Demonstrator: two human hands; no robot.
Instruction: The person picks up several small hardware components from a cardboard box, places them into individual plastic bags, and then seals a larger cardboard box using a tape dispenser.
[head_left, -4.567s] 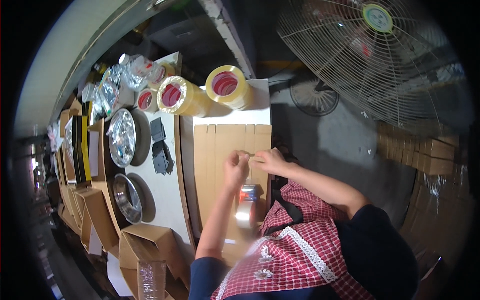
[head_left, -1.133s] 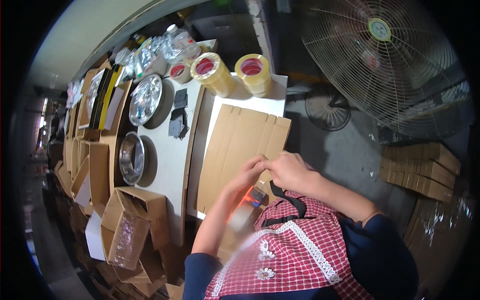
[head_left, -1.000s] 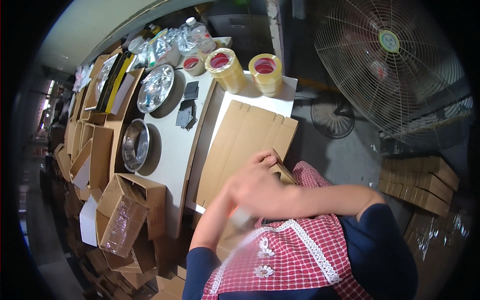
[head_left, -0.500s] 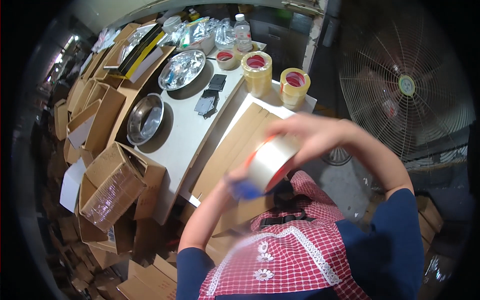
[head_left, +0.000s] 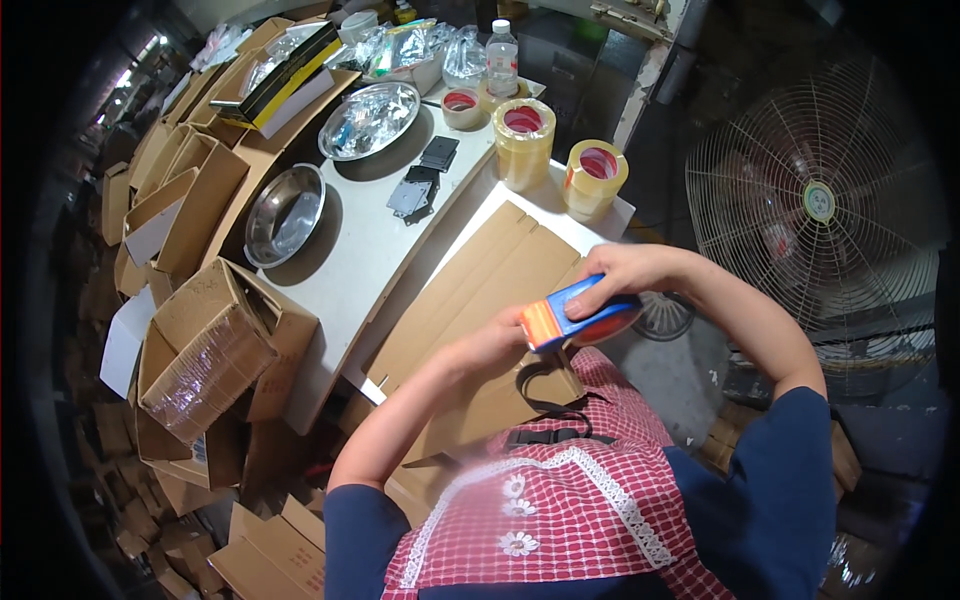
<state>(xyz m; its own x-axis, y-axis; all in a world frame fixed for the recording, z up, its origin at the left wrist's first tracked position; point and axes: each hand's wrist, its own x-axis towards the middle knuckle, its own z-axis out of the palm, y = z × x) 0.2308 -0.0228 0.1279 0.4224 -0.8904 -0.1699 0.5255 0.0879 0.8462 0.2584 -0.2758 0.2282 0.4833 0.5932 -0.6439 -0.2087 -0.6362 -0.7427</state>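
Above a flat cardboard box [head_left: 465, 290] I hold a blue and orange tape dispenser [head_left: 577, 318]. My right hand [head_left: 625, 275] is closed round its blue body, with the thumb lying on top. At the orange end, the fingers of my left hand [head_left: 490, 342] close on the dispenser's edge; their tips are partly hidden. The tape roll inside barely shows. Below the dispenser, a dark strap [head_left: 540, 390] loops up from the buckle on my checked apron [head_left: 590, 500].
Stacked tape rolls [head_left: 523, 150] and a shorter stack [head_left: 595, 180] stand at the table's far corner. Two metal bowls [head_left: 285, 215] and thin black plates [head_left: 425, 180] lie on the white table [head_left: 350, 235]. Open cartons [head_left: 210, 350] crowd the left; a large fan [head_left: 818, 200] stands right.
The dispenser has turned over in my hands: the clear roll's side faced up before, now the blue body does. It has shifted slightly right, and both hands are less blurred.
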